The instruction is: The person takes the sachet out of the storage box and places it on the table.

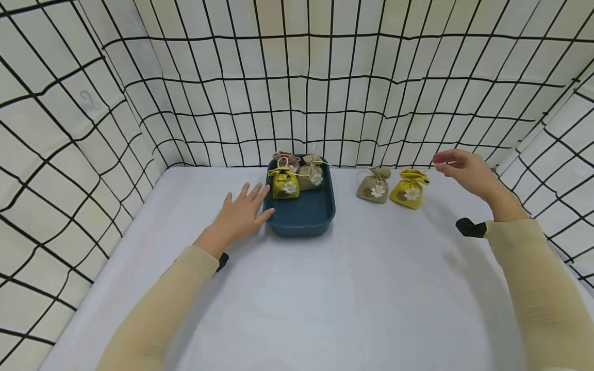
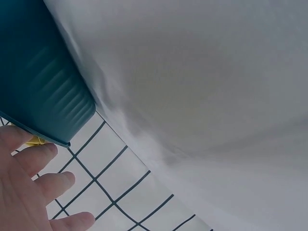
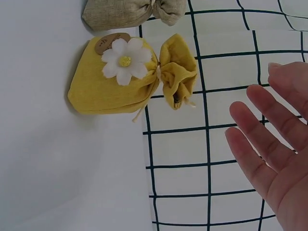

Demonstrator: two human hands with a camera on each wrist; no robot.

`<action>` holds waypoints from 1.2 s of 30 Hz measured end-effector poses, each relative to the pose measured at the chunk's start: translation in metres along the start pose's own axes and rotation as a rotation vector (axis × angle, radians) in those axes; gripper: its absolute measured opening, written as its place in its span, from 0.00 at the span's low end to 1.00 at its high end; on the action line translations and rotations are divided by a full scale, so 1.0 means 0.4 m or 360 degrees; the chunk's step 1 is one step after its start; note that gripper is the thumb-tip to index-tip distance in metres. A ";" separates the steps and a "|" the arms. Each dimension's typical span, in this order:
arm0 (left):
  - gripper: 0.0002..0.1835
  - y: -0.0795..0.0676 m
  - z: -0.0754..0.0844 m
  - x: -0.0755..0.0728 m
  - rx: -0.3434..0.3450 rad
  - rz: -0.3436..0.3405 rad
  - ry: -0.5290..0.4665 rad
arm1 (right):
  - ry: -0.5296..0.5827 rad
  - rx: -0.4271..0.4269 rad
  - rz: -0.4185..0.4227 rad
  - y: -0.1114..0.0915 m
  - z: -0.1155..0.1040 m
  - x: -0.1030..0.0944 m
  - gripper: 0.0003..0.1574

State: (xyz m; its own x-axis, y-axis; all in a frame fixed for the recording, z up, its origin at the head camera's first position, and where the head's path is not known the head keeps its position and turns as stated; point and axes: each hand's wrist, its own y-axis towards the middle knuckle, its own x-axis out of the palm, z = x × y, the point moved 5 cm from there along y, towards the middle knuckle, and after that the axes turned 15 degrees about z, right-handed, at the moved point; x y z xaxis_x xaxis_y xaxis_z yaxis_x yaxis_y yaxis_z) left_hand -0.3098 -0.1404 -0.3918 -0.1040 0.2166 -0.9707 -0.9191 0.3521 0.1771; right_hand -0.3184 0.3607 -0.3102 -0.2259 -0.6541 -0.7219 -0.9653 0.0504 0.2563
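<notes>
My left hand (image 1: 240, 214) lies with spread fingers at the left rim of a dark blue plastic bin (image 1: 299, 229); in the left wrist view its fingers (image 2: 55, 185) reach along the bin's ribbed side. Inside the bin stand a yellow drawstring pouch (image 1: 284, 185) with a white flower, a beige pouch (image 1: 311, 175) and a brownish-pink pouch (image 1: 286, 158) behind them. My right hand (image 1: 468, 172) hovers with relaxed fingers, holding nothing, just right of another yellow pouch (image 1: 410, 189). Beside that pouch sits a second beige pouch (image 1: 374, 186), also flowered.
A white cloth covers the table (image 1: 325, 299). Black wire grid panels (image 1: 297, 93) backed with white sheeting rise along the back and both sides, close behind the bin and the pouches.
</notes>
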 end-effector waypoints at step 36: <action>0.41 -0.008 -0.011 -0.001 -0.0005 0.0030 -0.0046 | 0.0434 -0.0428 0.0203 0.011 -0.270 0.166 0.16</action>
State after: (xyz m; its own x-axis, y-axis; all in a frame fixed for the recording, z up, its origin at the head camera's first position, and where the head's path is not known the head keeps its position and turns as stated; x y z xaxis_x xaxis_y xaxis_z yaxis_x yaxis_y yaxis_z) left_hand -0.3083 -0.1456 -0.3928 -0.1102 0.2497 -0.9620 -0.9182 0.3450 0.1947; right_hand -0.3236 0.2360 -0.2877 -0.2638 -0.8334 -0.4857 -0.8546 -0.0315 0.5184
